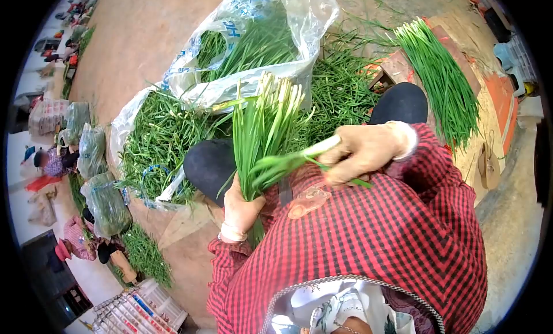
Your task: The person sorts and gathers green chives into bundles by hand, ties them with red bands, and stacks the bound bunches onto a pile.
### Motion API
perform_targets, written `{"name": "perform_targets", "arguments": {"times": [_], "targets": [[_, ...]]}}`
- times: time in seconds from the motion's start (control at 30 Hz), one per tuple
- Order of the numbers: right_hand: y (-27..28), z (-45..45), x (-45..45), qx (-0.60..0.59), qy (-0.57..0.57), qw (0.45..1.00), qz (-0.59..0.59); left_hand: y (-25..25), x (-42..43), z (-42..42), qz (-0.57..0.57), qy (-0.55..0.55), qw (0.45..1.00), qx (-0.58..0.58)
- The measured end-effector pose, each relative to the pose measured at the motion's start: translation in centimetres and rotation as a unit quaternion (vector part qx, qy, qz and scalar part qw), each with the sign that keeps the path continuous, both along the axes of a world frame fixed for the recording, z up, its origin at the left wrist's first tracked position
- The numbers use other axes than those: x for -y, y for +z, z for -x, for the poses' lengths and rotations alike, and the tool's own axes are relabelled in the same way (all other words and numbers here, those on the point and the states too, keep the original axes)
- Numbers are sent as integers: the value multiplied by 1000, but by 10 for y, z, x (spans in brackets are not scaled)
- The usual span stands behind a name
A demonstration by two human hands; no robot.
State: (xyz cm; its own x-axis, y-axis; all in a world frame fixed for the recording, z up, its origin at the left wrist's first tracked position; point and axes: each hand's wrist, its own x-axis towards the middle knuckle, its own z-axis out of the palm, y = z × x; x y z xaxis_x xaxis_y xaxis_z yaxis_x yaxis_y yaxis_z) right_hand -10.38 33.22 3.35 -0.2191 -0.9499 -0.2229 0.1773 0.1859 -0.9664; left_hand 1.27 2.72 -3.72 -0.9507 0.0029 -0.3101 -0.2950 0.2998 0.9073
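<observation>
A bunch of green stalks with pale ends stands upright in my left hand, whose gloved fingers wrap round its lower leafy part. My right hand, also gloved, pinches the pale end of a few green stalks; their leaves point left across the bunch and are blurred. Behind the bunch is an open clear plastic bag with more green leaves inside. Loose leaves are heaped to the left of my knee, and others lie between the bag and my right knee.
A neat pile of long green stalks lies on a low board at the right. Filled plastic bags stand at the left, near other seated people. White crates are at the lower left. A sandal lies at the right.
</observation>
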Motion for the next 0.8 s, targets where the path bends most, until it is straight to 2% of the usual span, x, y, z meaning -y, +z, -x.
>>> {"name": "perform_targets", "arguments": {"times": [0.07, 0.1, 0.13, 0.2, 0.27, 0.3, 0.33, 0.4, 0.47, 0.5, 0.57, 0.67, 0.73, 0.77, 0.8], "targets": [[5, 3, -18, 43, -5, 996, 76, 11, -1, 0, 16, 13, 999, 25], [12, 6, -27, -12, -27, 986, 165, 13, 0, 1, 17, 7, 1000, 22], [19, 8, -39, 30, -45, 986, 157, 13, 1, 1, 17, 2, 1000, 19], [30, 8, -57, 0, -142, 979, 148, 11, 2, -1, 13, 5, 1000, 13], [32, 13, -50, -82, -294, 952, 13, 9, 4, -2, 72, -22, 997, -10], [25, 21, -40, -179, -354, 917, -36, 11, 2, -1, 72, -26, 997, -11], [8, 26, -32, -417, -396, 814, -80, 16, -1, 1, 98, -40, 994, -5], [-10, 33, -12, -480, -398, 775, -100, 19, -5, 3, 125, -54, 991, -2], [-24, 40, 10, -588, -322, 730, -133, 19, -6, 0, 172, -73, 982, -32], [-36, 44, 20, -585, -293, 744, -136, 13, -4, -1, 178, -80, 980, -28], [-61, 48, 38, -626, -266, 722, -129, 15, -4, -2, 196, -90, 976, -34], [-66, 50, 47, -643, -261, 710, -117, 18, -5, -2, 203, -99, 974, -19], [-65, 54, 46, -651, -201, 719, -134, 17, -2, -3, 216, -116, 969, -24], [-67, 54, 44, -703, -216, 659, -161, 16, -1, -4, 215, -117, 969, -21], [-64, 57, 37, -710, -210, 651, -166, 14, 2, -4, 197, -117, 973, -12]]}}
